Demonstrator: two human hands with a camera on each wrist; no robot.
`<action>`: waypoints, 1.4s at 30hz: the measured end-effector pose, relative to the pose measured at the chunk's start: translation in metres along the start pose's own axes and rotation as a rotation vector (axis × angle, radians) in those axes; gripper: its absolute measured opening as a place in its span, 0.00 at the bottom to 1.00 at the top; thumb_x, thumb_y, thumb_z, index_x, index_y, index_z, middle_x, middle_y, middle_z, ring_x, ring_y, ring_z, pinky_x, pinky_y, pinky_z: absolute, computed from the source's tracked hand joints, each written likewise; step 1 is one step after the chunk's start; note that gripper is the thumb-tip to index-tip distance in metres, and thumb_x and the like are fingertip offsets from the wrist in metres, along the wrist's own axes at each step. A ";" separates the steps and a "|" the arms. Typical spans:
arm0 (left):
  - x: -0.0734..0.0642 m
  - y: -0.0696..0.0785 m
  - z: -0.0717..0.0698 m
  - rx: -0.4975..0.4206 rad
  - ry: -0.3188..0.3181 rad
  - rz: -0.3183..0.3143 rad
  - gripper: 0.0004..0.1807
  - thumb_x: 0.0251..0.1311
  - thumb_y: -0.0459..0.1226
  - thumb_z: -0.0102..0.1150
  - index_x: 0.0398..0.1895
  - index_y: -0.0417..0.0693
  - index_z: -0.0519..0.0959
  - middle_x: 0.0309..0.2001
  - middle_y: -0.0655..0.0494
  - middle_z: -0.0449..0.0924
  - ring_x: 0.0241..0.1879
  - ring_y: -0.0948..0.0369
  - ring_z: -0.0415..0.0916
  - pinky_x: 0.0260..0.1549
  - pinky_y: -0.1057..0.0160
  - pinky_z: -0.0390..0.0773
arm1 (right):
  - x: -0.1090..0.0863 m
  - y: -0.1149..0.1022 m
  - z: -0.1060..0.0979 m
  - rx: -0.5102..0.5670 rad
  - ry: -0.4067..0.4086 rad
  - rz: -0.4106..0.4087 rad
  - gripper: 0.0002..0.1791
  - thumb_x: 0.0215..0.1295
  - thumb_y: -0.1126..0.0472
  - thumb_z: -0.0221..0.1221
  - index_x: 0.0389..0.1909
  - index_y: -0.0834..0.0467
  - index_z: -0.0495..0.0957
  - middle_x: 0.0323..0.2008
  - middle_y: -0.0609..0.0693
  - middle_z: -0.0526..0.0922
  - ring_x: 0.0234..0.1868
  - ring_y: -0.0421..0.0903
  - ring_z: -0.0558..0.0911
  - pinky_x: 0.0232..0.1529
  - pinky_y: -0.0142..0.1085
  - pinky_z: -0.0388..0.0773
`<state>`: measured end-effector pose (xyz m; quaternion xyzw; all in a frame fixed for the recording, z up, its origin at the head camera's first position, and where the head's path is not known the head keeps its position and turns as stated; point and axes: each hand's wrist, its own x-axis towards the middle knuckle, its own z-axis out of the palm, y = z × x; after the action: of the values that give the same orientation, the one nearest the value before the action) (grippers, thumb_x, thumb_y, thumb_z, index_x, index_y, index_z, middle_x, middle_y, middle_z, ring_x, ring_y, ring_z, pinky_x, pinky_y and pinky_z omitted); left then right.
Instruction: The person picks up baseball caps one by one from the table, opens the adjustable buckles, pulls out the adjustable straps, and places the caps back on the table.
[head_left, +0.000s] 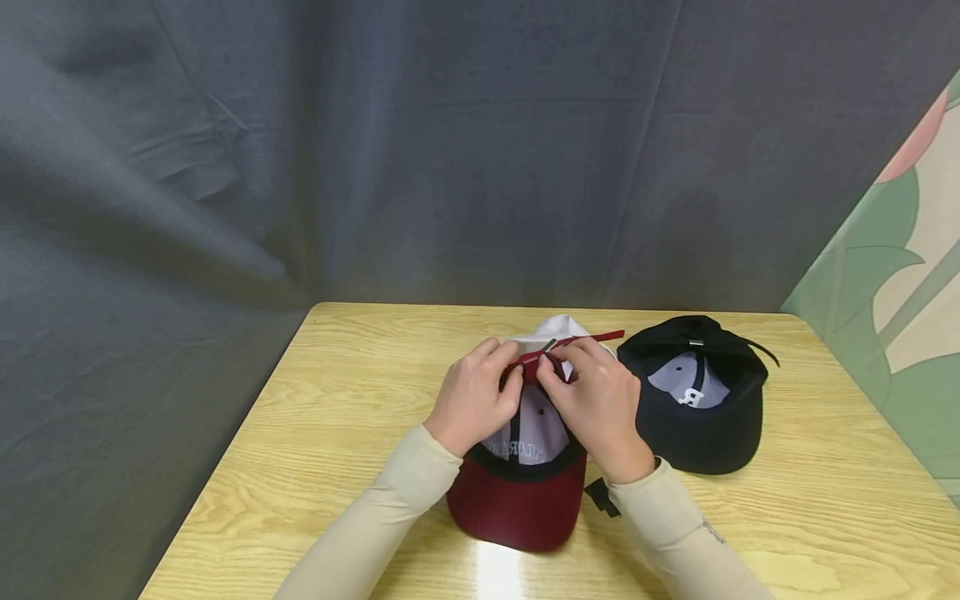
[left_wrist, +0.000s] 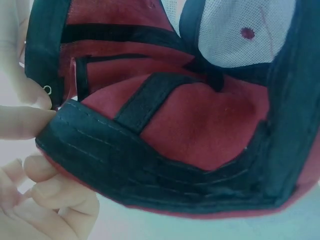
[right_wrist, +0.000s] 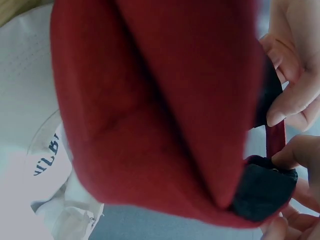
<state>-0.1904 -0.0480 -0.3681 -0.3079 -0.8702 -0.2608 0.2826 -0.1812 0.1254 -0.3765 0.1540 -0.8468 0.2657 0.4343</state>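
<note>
- Nearest the camera: two pale sleeves (head_left: pixel 360 542), slanting inward from the bottom edge, with both wrists bent toward each other and the backs of the hands turned up.
- Left hand (head_left: pixel 474 398) pinching the rear band of a red cap (head_left: pixel 517 508) between thumb and fingers.
- Right hand (head_left: pixel 600 408) just beside it, thumb and fingertips gripping the same band near the red strap (head_left: pixel 606 335), free end pointing right.
- Red cap, one: between the two forearms, near the middle of the table (head_left: pixel 300 467), inside facing the camera, brim toward the person; cannot tell whether touching the wood.
- Caps, three in all: besides the red, one black (head_left: pixel 697 437) at right, hollow side up, and one white (head_left: pixel 562 325) behind, partly hidden.
- Small black piece (head_left: pixel 602 497), one, by the right wrist.
</note>
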 end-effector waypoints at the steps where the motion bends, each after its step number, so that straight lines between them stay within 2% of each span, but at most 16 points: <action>1: 0.000 0.000 0.000 0.001 0.004 0.000 0.03 0.62 0.32 0.57 0.32 0.47 0.76 0.26 0.57 0.69 0.19 0.64 0.64 0.18 0.67 0.67 | 0.000 0.000 0.000 -0.002 0.000 0.000 0.05 0.54 0.61 0.68 0.27 0.60 0.86 0.27 0.51 0.83 0.17 0.44 0.74 0.15 0.37 0.68; 16: -0.001 0.000 -0.001 0.016 0.007 -0.007 0.02 0.63 0.33 0.57 0.34 0.46 0.79 0.26 0.55 0.72 0.20 0.63 0.66 0.19 0.66 0.69 | 0.002 0.006 -0.004 -0.028 0.006 0.016 0.07 0.55 0.60 0.68 0.28 0.61 0.87 0.28 0.53 0.84 0.17 0.46 0.75 0.15 0.38 0.68; 24: -0.003 -0.001 0.000 0.007 0.020 -0.004 0.03 0.61 0.32 0.58 0.30 0.47 0.76 0.25 0.56 0.71 0.20 0.64 0.66 0.19 0.66 0.69 | 0.006 0.014 -0.007 -0.024 -0.005 0.070 0.08 0.55 0.59 0.70 0.30 0.60 0.88 0.30 0.54 0.86 0.19 0.47 0.78 0.17 0.40 0.71; 36: -0.002 -0.002 -0.002 -0.018 0.011 -0.028 0.02 0.62 0.31 0.56 0.33 0.45 0.78 0.27 0.55 0.72 0.21 0.63 0.67 0.21 0.66 0.70 | 0.007 0.018 -0.010 -0.022 -0.004 0.091 0.08 0.54 0.59 0.71 0.30 0.62 0.88 0.30 0.54 0.86 0.20 0.49 0.78 0.17 0.41 0.73; 42: -0.003 -0.005 -0.003 -0.016 0.022 -0.034 0.04 0.61 0.30 0.57 0.29 0.45 0.75 0.26 0.55 0.71 0.21 0.63 0.66 0.22 0.66 0.70 | 0.008 0.022 -0.013 -0.034 -0.018 0.113 0.09 0.56 0.58 0.69 0.30 0.62 0.87 0.31 0.55 0.86 0.21 0.49 0.79 0.18 0.42 0.73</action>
<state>-0.1908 -0.0544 -0.3687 -0.2922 -0.8701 -0.2758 0.2854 -0.1881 0.1505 -0.3705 0.1007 -0.8625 0.2740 0.4134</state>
